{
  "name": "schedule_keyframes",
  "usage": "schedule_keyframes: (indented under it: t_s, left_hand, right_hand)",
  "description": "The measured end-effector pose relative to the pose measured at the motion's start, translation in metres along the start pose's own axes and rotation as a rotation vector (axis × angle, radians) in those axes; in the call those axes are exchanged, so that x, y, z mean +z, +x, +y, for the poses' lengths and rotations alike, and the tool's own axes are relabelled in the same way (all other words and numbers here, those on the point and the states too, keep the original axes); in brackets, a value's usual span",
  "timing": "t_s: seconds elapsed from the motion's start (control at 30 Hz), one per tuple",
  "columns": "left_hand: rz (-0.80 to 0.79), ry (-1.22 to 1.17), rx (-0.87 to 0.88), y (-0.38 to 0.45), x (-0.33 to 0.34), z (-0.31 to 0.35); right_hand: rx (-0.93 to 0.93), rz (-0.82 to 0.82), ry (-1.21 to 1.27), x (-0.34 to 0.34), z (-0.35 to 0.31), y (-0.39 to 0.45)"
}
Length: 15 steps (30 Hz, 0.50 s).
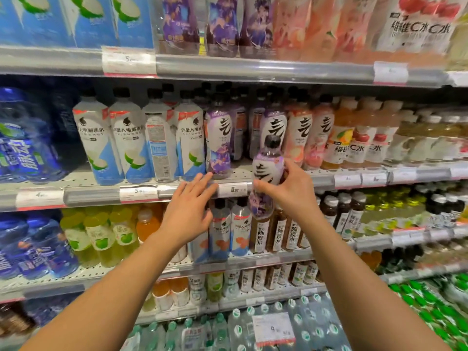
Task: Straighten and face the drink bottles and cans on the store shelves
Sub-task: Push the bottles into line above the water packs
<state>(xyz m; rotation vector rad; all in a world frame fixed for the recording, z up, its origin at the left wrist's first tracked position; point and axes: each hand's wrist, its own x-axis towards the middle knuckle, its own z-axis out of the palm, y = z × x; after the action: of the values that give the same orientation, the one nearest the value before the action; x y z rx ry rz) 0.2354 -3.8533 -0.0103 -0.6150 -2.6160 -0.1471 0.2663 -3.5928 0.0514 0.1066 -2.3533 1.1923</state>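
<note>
My right hand (291, 191) grips a purple-labelled bottle with a black cap (266, 171), held upright in front of the middle shelf edge (91, 196), off the shelf. My left hand (188, 203) is spread with straight fingers, its fingertips near the base of another purple bottle (219, 143) standing at the shelf front. A gap lies on the shelf between that bottle and a further purple one (273, 122). Left of them stand white-and-blue bottles; one (160, 145) shows its back label.
Peach bottles (316, 133) and vitamin-water bottles (354, 143) fill the shelf to the right. Blue bottles (22, 148) stand at far left. The shelf above holds larger bottles; lower shelves hold green, orange and brown drinks and water bottles. Price tags (234, 190) line the shelf edges.
</note>
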Motion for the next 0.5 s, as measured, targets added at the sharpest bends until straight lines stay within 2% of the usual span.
schedule_keyframes:
  t_s: [0.23, 0.5]
  left_hand:
    - [0.002, 0.012, -0.011, 0.001, 0.004, 0.003]
    - [0.024, 0.016, 0.002, 0.002, 0.013, 0.002]
  right_hand:
    - [-0.117, 0.15, 0.032, -0.006, -0.033, 0.04]
    - [-0.12, 0.196, 0.08, 0.022, -0.036, 0.058]
